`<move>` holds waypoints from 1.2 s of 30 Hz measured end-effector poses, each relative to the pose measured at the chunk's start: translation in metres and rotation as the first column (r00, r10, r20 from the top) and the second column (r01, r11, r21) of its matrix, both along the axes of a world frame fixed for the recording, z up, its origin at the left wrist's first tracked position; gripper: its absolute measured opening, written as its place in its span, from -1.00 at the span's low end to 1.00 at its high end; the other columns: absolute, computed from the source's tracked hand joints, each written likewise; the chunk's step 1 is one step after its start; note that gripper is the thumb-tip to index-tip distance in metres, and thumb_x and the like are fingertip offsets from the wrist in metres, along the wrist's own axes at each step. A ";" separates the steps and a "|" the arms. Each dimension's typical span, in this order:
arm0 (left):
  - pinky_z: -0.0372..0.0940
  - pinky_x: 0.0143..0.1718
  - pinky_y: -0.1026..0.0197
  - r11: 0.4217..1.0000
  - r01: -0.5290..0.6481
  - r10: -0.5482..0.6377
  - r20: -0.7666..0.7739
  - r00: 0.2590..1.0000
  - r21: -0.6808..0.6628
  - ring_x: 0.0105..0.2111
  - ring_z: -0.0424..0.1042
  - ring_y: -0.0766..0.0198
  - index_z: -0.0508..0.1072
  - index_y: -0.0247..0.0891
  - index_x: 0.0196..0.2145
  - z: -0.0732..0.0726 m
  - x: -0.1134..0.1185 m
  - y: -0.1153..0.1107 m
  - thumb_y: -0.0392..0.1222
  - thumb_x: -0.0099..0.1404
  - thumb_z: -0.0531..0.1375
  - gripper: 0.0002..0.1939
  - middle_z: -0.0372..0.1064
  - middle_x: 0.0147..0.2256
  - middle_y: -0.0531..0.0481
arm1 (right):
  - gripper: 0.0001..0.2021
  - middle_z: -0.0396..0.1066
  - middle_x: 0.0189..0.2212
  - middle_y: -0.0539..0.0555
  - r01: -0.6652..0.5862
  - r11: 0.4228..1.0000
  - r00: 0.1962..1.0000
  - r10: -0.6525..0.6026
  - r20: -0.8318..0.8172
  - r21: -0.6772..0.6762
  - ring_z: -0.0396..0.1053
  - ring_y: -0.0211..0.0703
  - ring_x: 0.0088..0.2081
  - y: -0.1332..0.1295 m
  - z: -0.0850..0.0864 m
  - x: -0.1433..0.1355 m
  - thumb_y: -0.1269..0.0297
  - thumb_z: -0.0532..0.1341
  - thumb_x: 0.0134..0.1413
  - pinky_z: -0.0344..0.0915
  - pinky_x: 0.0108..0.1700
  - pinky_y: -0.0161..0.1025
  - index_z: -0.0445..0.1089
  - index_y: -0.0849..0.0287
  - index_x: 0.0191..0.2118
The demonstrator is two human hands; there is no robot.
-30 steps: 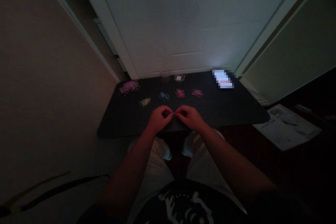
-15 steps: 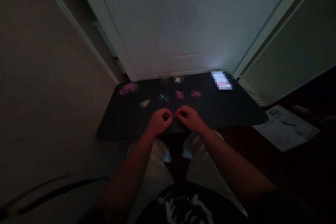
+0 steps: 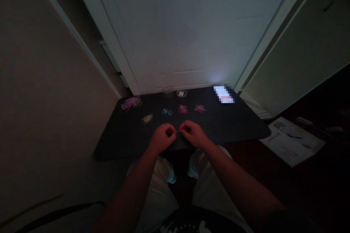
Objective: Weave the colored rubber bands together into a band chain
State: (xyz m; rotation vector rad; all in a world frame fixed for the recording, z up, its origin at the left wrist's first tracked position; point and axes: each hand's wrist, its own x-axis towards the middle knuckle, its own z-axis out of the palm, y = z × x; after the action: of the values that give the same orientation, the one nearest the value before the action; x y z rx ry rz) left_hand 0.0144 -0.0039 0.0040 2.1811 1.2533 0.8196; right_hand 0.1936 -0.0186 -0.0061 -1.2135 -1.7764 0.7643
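Observation:
Close together above the front edge of the dark table, my left hand [image 3: 163, 138] and my right hand [image 3: 194, 134] are each closed in a pinch. A short, thin, pale strand [image 3: 177, 131] spans the small gap between their fingertips; its exact kind is too small to make out. Just beyond the hands lie little piles of thin pieces: a yellowish pile [image 3: 147, 118], a blue pile [image 3: 167, 111], a pink pile [image 3: 183, 109] and another pink pile [image 3: 199, 108]. A larger mixed pink and purple pile [image 3: 131, 103] sits at the table's far left.
Along the back of the dark table [image 3: 235, 127] stand a clear cup [image 3: 167, 92], a small round dish [image 3: 182, 94] with a white square in it, and a glowing, pixelated phone [image 3: 223, 94]. A white door [image 3: 164, 36] rises behind. Printed paper [image 3: 294, 142] lies at lower right.
The camera has tilted up a little, so the table and hands appear lower in view. Both hands keep their pinch on the thin strand, and the piles look the same.

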 end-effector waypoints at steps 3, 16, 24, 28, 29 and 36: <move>0.21 -0.40 0.28 1.000 0.001 -0.001 -0.017 1.000 0.006 -0.40 0.33 0.30 0.40 -0.26 -0.43 -0.001 0.000 0.000 -0.28 0.09 0.15 -0.96 0.36 -0.43 0.02 | -0.94 0.31 -0.47 -0.02 0.003 1.000 1.000 -0.003 -0.005 0.007 0.24 -0.30 -0.44 0.000 -0.001 0.000 0.44 0.15 -0.03 0.16 -0.39 -0.35 0.36 0.19 -0.40; 0.19 -0.34 0.25 1.000 0.014 -0.014 -0.014 1.000 -0.003 -0.35 0.32 0.28 0.39 -0.25 -0.42 0.002 0.000 -0.001 -0.22 0.16 0.15 -0.93 0.34 -0.42 0.02 | -0.96 0.30 -0.48 -0.01 0.049 0.996 0.999 -0.049 -0.010 0.068 0.23 -0.28 -0.43 -0.001 0.000 0.000 0.41 0.15 -0.03 0.15 -0.39 -0.33 0.34 0.18 -0.45; 0.19 -0.31 0.24 0.999 0.034 -0.034 0.035 0.999 -0.020 -0.34 0.32 0.28 0.37 -0.25 -0.43 0.004 0.000 -0.002 -0.25 0.16 0.14 -0.96 0.33 -0.41 0.03 | -0.94 0.30 -0.49 -0.01 0.204 0.979 0.969 -0.201 -0.142 0.003 0.25 -0.26 -0.43 -0.001 0.004 0.006 0.35 0.14 -0.02 0.17 -0.37 -0.32 0.31 0.18 -0.45; 0.19 -0.31 0.25 0.999 0.037 -0.036 0.042 0.998 -0.035 -0.33 0.31 0.27 0.36 -0.25 -0.42 0.005 -0.001 -0.001 -0.24 0.17 0.14 -0.95 0.32 -0.40 0.03 | -0.91 0.30 -0.52 -0.02 0.315 0.944 0.907 -0.330 -0.260 -0.099 0.26 -0.25 -0.45 0.002 0.003 0.009 0.29 0.15 -0.04 0.18 -0.39 -0.31 0.31 0.18 -0.46; 0.19 -0.32 0.25 0.999 0.040 -0.038 0.042 0.998 -0.035 -0.34 0.31 0.28 0.37 -0.25 -0.42 0.004 -0.001 -0.001 -0.24 0.17 0.13 -0.95 0.31 -0.40 0.03 | -0.92 0.30 -0.52 -0.02 0.297 0.950 0.915 -0.313 -0.256 -0.099 0.25 -0.25 -0.46 0.002 0.003 0.009 0.30 0.15 -0.04 0.18 -0.39 -0.31 0.31 0.18 -0.46; 0.20 -0.32 0.24 0.998 0.044 -0.044 0.023 0.999 -0.039 -0.33 0.32 0.27 0.37 -0.25 -0.42 0.005 0.000 -0.002 -0.25 0.17 0.13 -0.95 0.33 -0.39 0.02 | -0.93 0.31 -0.50 -0.01 0.276 0.958 0.928 -0.287 -0.237 -0.081 0.26 -0.24 -0.44 0.002 0.001 0.007 0.31 0.14 -0.04 0.19 -0.38 -0.30 0.31 0.18 -0.45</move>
State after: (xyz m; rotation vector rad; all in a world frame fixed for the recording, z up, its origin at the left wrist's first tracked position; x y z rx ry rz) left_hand 0.0143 -0.0054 0.0089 2.1552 1.1968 0.7923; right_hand 0.2009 -0.0164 -0.0050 -1.3085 -1.3531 0.7533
